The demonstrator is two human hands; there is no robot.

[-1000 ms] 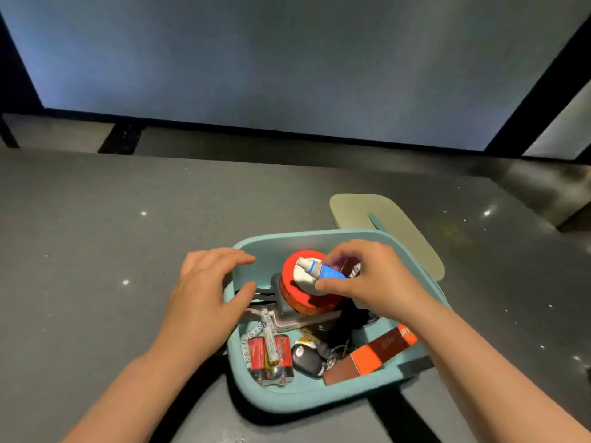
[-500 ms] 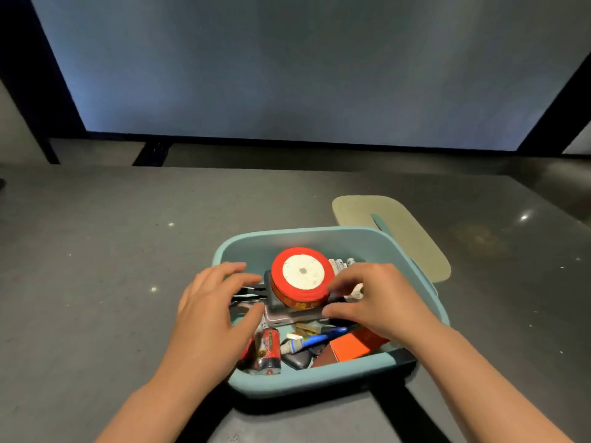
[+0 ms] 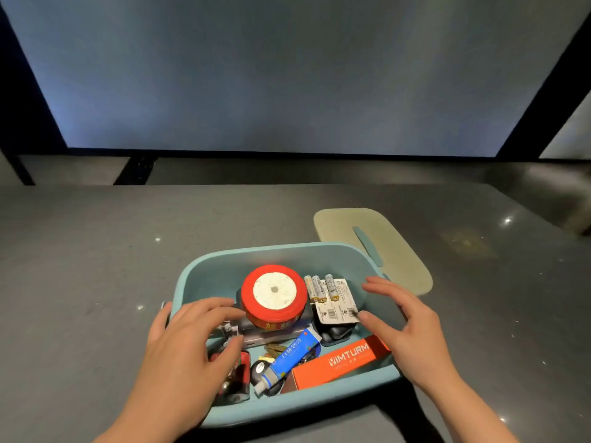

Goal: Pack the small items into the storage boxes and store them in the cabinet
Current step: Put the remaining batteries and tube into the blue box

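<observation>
Sitting on the dark grey table (image 3: 96, 282), a teal storage box (image 3: 224, 270) holds a heap of small items, and both of the person's hands are spread above it, gripping nothing. The left hand (image 3: 188, 350) hovers over the box's left side with relaxed fingers, their tips close to a red ribbon spool (image 3: 273, 297) that lies flat on a dark grey device near the middle; whether they touch it cannot be told. The right hand (image 3: 406, 327) is held open over the right side, fingers extended and apart, thumb near a carded pack of slim batteries (image 3: 329, 295) that lies just right of the spool. Toward the near wall, a blue-and-white tube (image 3: 291, 358) lies slanted, cap toward the near left, beside an orange carton (image 3: 345, 361) printed with white lettering. Red batteries (image 3: 241, 375) sit at the near left corner, partly hidden under the left hand. A pale green lid (image 3: 393, 247) rests flat on the table just beyond the box's far right corner. Behind the table stands a large pale screen (image 3: 287, 75) in a dark frame.
</observation>
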